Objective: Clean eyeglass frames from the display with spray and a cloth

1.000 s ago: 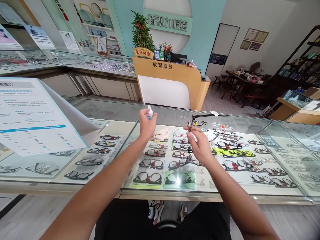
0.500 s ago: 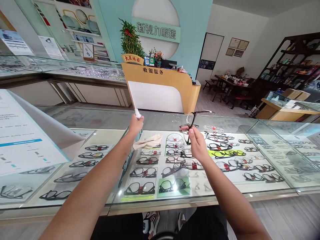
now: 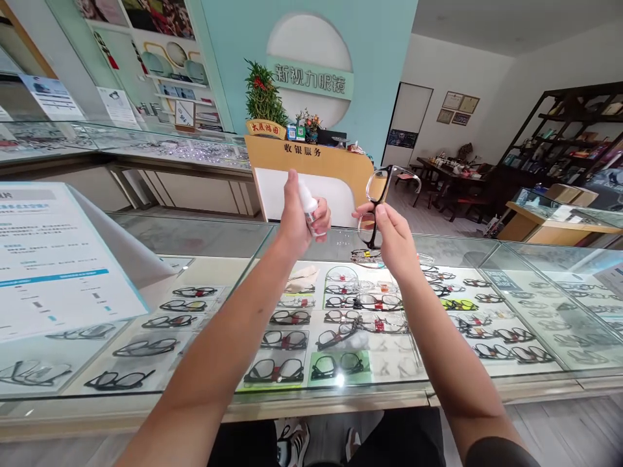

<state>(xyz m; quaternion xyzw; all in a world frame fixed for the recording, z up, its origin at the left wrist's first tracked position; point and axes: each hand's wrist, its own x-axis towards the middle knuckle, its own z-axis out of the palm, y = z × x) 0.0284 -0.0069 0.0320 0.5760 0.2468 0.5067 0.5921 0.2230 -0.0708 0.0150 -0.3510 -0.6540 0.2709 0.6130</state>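
My left hand (image 3: pixel 296 224) is wrapped round a small white spray bottle (image 3: pixel 307 200), its thumb raised beside the top. Black-framed glasses (image 3: pixel 376 224) with clear parts are pinched at the bridge in my right hand (image 3: pixel 392 237), held upright on their side above the counter. Bottle and glasses are apart, with the bottle to the left. Below them a beige cloth (image 3: pixel 302 277) lies on the glass counter (image 3: pixel 224 237), partly hidden by my left arm.
Rows of glasses (image 3: pixel 289 316) fill the lit display case. A large printed sign (image 3: pixel 58 259) stands at the left. Beyond the counter are a cashier desk (image 3: pixel 311 162) with a plant (image 3: pixel 265 97), and a dark shelf (image 3: pixel 559 130) at the right.
My left hand has lifted the bottle and brought it right, closer to the glasses. My right hand has raised the glasses a little. The camera view has tilted slightly upward.
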